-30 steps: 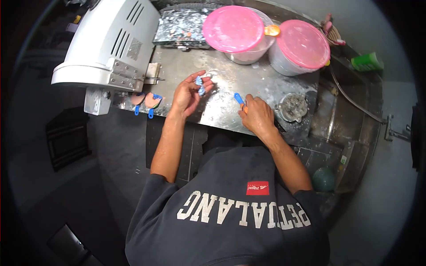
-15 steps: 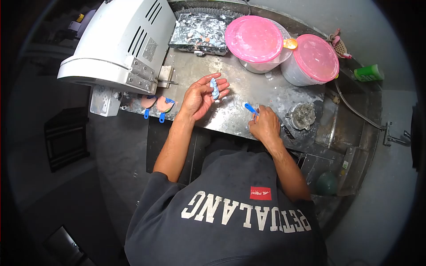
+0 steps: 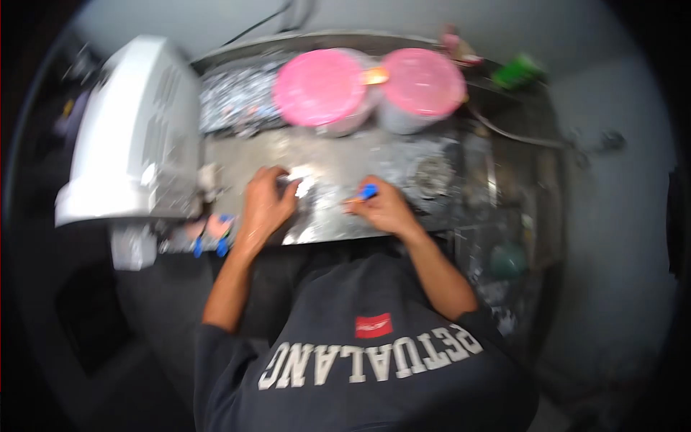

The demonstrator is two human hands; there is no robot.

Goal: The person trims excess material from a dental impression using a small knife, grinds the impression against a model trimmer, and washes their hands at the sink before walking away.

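My left hand (image 3: 268, 204) is over the metal worktop (image 3: 327, 155), palm down, with its thumb and fingers curled toward each other. A small pale-blue piece is not clearly visible there; motion blur and the fingers hide what lies between them. To the right, my right hand (image 3: 383, 209) is closed around a small tool with a blue end (image 3: 368, 191) and an orange part that points left toward my left hand. The two hands are apart.
Two tubs with pink lids (image 3: 320, 86) stand at the back, an orange scoop (image 3: 375, 75) between them. A white machine (image 3: 133, 137) is at left, with blue-handled pieces (image 3: 219, 227) near it. A round clear dish (image 3: 432, 176) sits at right, beside a sink area.
The view has shifted and blurred. My left hand has turned from palm up to palm down, and the pale-blue piece no longer shows. My right hand has turned the tool, its orange part now pointing left.
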